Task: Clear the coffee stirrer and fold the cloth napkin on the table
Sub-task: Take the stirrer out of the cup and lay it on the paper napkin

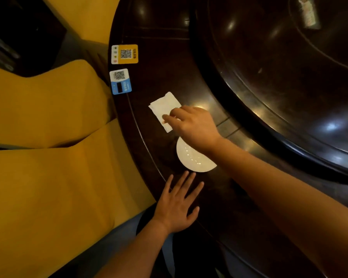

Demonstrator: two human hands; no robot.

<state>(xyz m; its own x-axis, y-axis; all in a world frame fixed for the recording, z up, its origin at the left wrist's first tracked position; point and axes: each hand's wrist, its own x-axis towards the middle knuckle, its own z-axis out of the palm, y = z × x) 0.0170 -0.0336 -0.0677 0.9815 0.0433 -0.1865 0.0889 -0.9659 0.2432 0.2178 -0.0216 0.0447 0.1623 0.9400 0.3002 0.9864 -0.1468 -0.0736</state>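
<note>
A white napkin (pixel 163 107) lies folded into a small rectangle on the dark round table (pixel 169 77), near its left edge. My right hand (pixel 191 125) reaches over it, fingertips resting on the napkin's near end. A white saucer (pixel 193 159) sits just below that hand, partly covered by my wrist. My left hand (pixel 177 205) lies flat on the table near the edge, fingers spread, holding nothing. No coffee stirrer is visible.
Two QR-code stickers, a yellow sticker (pixel 125 54) and a blue sticker (pixel 120 81), are on the table's left rim. A raised dark turntable (pixel 279 67) fills the table's right side. Yellow upholstered seats (pixel 48 157) stand to the left.
</note>
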